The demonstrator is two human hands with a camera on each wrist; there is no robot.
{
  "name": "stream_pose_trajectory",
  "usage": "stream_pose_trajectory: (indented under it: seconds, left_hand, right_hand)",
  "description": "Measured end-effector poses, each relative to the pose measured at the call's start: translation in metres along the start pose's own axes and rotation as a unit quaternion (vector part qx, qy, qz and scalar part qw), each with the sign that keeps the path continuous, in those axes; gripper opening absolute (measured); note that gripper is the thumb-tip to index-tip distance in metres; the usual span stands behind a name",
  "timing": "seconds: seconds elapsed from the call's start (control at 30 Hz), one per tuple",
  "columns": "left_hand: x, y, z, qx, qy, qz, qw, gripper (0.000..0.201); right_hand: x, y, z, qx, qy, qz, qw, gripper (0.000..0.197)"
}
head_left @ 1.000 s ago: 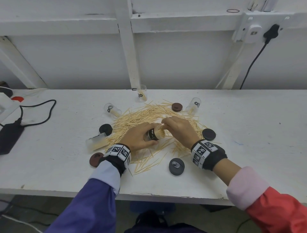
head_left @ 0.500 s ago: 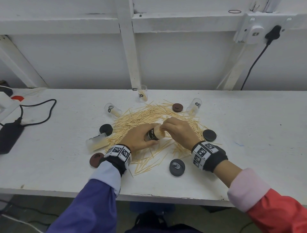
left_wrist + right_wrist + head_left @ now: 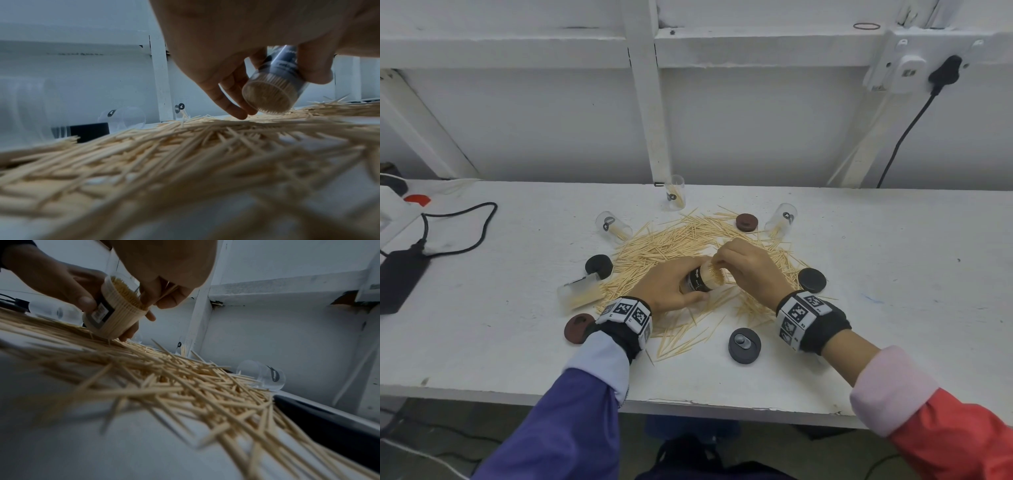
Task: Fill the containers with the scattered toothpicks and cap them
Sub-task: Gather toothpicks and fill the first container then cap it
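A clear toothpick container [image 3: 703,278] with a dark label, packed with toothpicks, is tilted in my left hand [image 3: 681,286], which grips it round the body just above the pile. Seen from the left wrist, its base [image 3: 267,95] hovers over the toothpicks with my fingers [image 3: 232,104] curled behind it. My right hand [image 3: 722,262] pinches a few toothpicks [image 3: 167,291] at the container's open mouth [image 3: 125,292]. Scattered toothpicks [image 3: 674,245] cover the middle of the white table [image 3: 893,274].
Clear containers lie or stand around the pile: [image 3: 675,196], [image 3: 613,224], [image 3: 781,219], [image 3: 580,291]. Caps sit nearby: black [image 3: 599,265], black [image 3: 812,279], brown [image 3: 746,222], brown [image 3: 578,327], dark grey [image 3: 744,344]. A cable and black adapter [image 3: 400,277] lie far left.
My right fingers have shifted slightly at the container's mouth. The left hand and the container have stayed almost where they were.
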State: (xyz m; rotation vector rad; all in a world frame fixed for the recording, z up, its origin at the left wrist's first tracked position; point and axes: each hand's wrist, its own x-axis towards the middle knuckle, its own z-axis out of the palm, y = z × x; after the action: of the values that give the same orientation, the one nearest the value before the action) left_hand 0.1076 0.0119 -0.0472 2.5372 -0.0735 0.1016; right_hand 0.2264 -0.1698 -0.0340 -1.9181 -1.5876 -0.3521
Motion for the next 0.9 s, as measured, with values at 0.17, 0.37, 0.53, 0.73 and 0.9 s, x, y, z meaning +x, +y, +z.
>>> stream_pose_trajectory:
  seconds: [0.17,0.37,0.53,0.73,0.9]
  left_hand:
    - [0.0,0.0,0.001,-0.015,0.012,0.005,1.0,0.066]
    - [0.0,0.002,0.001,-0.017,0.007,0.003,1.0,0.065]
    - [0.002,0.004,0.003,-0.007,-0.012,0.003,1.0,0.074]
    - [0.005,0.007,0.005,0.011,-0.012,-0.005,1.0,0.075]
    - [0.003,0.004,0.006,-0.008,0.017,-0.044,0.999,0.082]
  right_hand:
    - [0.0,-0.001,-0.001,0.021,-0.012,0.005,1.0,0.026]
    - [0.001,-0.004,-0.003,0.04,-0.033,0.018,0.998,0.038]
    - [0.002,-0.008,-0.002,0.059,-0.052,0.016,0.997,0.048]
    - [-0.001,-0.008,-0.003,0.092,-0.089,0.034,0.991,0.066]
    - [-0.001,-0.008,-0.011,0.103,-0.056,0.109,0.987,0.076]
